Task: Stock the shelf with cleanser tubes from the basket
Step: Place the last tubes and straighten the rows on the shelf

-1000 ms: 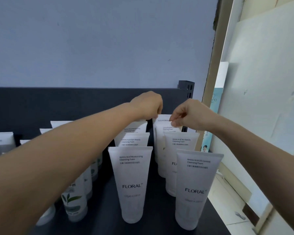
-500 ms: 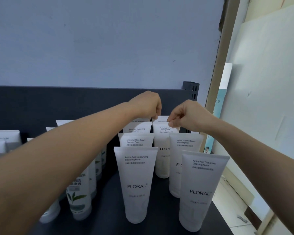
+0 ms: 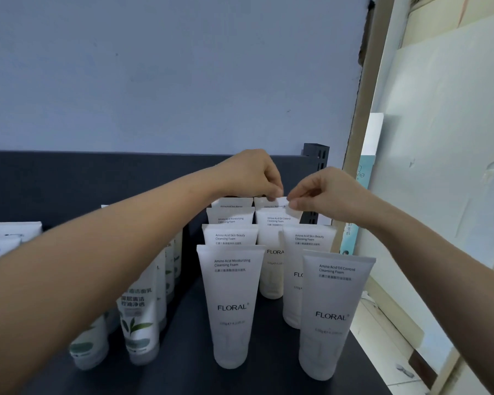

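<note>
Pinching top crimp of rearmost cleanser tube [image 3: 273,203] with left hand [image 3: 250,175] and right hand [image 3: 327,195], fingertips closed on it from either side. Placed upright at back of dark shelf [image 3: 183,374], behind two rows of FLORAL tubes [image 3: 231,303]; eight counted, this one included. Judged late in this placement: seated or nearly, base hidden, release left. No sight of basket, so cannot tell remaining stock. Noted green-leaf tubes [image 3: 139,323] alongside at left.

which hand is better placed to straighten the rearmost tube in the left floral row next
Left, probably. The left hand sits directly above that rearmost left tube; the right hand pinches the rearmost right tube and would have to cross over.
</note>
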